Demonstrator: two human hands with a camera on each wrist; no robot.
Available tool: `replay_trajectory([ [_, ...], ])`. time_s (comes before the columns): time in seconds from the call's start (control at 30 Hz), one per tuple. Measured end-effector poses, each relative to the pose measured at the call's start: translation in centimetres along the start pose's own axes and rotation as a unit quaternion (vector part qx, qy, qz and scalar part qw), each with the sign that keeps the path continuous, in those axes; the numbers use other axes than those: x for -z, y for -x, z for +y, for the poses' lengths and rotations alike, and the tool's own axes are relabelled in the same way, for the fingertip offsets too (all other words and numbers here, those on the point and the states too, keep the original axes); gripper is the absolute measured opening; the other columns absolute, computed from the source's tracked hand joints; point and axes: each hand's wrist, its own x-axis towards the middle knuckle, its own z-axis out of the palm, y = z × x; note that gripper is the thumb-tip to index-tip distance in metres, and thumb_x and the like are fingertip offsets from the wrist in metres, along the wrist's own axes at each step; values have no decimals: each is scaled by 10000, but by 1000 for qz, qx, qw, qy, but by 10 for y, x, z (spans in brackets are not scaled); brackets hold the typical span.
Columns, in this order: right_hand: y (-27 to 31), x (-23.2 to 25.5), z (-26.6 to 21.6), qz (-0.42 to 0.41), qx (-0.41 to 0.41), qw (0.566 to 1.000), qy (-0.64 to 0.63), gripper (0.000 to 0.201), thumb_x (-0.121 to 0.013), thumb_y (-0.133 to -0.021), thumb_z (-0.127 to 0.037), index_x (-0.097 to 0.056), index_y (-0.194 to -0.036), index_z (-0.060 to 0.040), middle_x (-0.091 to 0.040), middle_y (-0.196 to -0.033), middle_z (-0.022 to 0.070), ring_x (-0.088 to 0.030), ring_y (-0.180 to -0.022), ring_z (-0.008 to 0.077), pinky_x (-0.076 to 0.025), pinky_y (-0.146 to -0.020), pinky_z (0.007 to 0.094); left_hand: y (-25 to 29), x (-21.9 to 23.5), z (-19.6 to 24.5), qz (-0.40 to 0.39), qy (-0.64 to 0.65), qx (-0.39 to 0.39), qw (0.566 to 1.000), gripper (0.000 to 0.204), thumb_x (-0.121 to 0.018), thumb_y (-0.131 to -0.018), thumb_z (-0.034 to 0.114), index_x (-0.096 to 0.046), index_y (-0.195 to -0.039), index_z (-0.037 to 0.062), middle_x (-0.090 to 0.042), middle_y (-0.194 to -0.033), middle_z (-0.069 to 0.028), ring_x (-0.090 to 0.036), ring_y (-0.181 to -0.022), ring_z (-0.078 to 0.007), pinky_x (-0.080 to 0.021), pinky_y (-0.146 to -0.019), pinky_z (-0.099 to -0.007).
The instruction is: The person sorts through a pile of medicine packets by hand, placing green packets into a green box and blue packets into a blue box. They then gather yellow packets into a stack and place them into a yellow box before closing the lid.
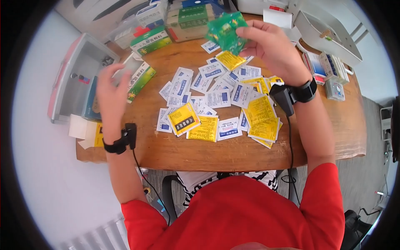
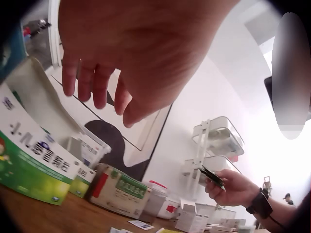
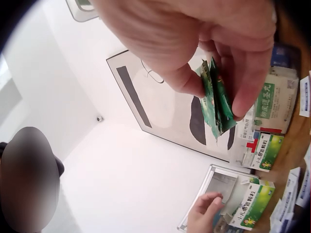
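My right hand (image 1: 277,50) pinches a few shiny green sachets (image 1: 225,32) between thumb and fingers, up over the far part of the table. Seen from the right wrist, the green sachets (image 3: 214,104) stand on edge as a thin stack. My left hand (image 1: 111,96) hangs in the air at the left with fingers loosely bent and nothing in them. Close by it stands a green-and-white medicine box (image 1: 141,82), its top flap raised in the left wrist view. White-and-blue sachets (image 1: 218,98) and yellow sachets (image 1: 260,110) lie spread in an overlapping heap mid-table.
At the far left stands a clear-sided case (image 1: 89,62). Another green-and-white box (image 1: 151,40) and a brown carton (image 1: 187,21) line the back. Small boxes (image 1: 333,66) and a white bin (image 1: 329,35) are at the right. A yellow-and-white opened box (image 1: 87,132) sits near the left edge.
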Motion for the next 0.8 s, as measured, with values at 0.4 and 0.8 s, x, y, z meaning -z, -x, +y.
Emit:
replay_trajectory([
  [0.4,11,11,-33,-7,-17,990,-142,202,-620,-1079,-93,-662,-1209,55,-752,-1163,155,-745,-983,239,-614,-897,366,11,4,-66,33,45,162,985,621,-828,-975,299,-598,-1507,75,-593,-1493,-191,-559,-1386,-282,-441,-1146,-381],
  [0.8,20,12,-55,-3,1,997,-80,199,-615,-1064,-66,-704,-1194,55,-781,-1154,132,-764,-982,208,-620,-899,323,-4,-2,-111,111,375,308,867,468,-672,-1098,251,-598,-1434,-67,-700,-1347,-147,-686,-1224,-233,-537,-1032,-346],
])
